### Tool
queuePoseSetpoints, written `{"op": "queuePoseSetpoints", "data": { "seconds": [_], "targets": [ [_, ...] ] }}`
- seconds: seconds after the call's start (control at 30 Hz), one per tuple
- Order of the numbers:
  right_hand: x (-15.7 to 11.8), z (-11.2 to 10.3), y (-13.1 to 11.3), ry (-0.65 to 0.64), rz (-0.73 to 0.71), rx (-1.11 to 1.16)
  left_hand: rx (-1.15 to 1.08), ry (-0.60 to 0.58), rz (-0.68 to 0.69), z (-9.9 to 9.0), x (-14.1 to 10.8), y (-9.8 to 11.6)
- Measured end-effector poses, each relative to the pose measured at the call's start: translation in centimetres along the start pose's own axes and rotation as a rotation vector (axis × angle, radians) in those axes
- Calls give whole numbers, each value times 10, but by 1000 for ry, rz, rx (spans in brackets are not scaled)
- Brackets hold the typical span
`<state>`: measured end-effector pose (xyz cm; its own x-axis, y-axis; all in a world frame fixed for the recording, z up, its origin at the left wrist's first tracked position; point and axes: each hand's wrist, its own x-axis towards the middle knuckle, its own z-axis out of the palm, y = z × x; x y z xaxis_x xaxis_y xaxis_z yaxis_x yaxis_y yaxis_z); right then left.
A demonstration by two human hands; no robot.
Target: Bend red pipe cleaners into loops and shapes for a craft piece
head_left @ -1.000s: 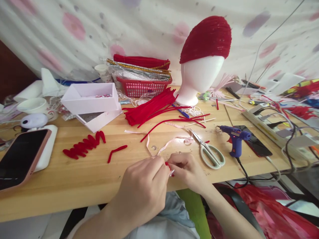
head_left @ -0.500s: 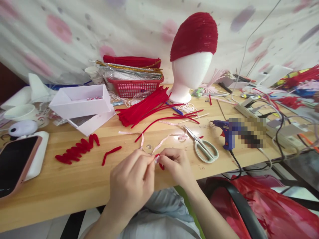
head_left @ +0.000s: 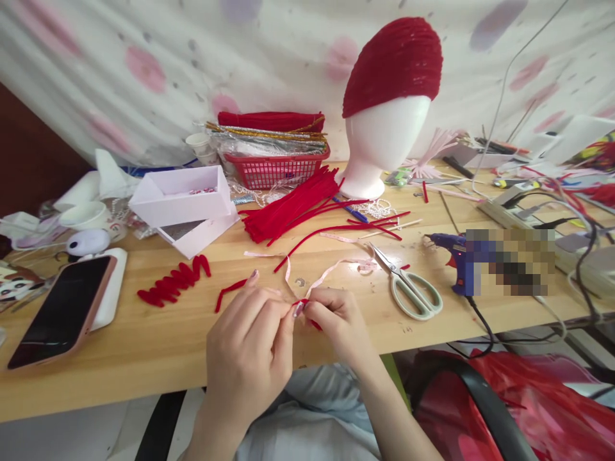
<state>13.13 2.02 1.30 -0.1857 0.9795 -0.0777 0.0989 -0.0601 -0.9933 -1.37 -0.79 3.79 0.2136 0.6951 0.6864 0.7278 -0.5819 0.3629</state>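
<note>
Near the table's front edge, my left hand (head_left: 250, 346) and my right hand (head_left: 339, 323) meet, thumbs and fingertips pinching a short red pipe cleaner (head_left: 302, 301). Most of it is hidden by the fingers, and a red end shows below the right fingertips. One finger of my left hand is lifted. Just behind the hands curls a pale pink measuring tape (head_left: 331, 269). A bent red pipe cleaner piece (head_left: 225, 293) lies beside my left hand, partly covered by it. Further left sits a row of folded red pipe cleaner loops (head_left: 175, 282). Scissors (head_left: 413, 291) lie open to the right.
Behind are a pile of red pipe cleaners (head_left: 293, 208), a red basket (head_left: 278, 171), a white box (head_left: 182, 195) and a white foam head (head_left: 387, 137) in a red covering. A blue glue gun (head_left: 454, 253) with its cord is at right, a phone (head_left: 60, 310) at left.
The camera view has turned left, so the table's things appear further right. A finger of my left hand has lifted. Both hands keep their pinch on the red pipe cleaner.
</note>
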Motion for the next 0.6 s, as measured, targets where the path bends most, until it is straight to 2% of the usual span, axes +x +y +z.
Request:
{"op": "queuePoseSetpoints", "data": {
  "seconds": [0.17,0.33,0.47,0.53,0.6],
  "targets": [
    [-1,-9,2,-64,27,19,-113,-63,-117,-2,1,-9],
    [-5,-10,6,-103,14,137,-290,-35,-454,7,-6,-11],
    [-7,-6,10,-204,220,400,-429,-61,-676,14,-1,-14],
    [-6,-5,12,-273,319,527,-478,-96,-705,16,4,-17],
    [-4,-6,14,-327,355,592,-507,-134,-689,17,9,-19]
  ]
}}
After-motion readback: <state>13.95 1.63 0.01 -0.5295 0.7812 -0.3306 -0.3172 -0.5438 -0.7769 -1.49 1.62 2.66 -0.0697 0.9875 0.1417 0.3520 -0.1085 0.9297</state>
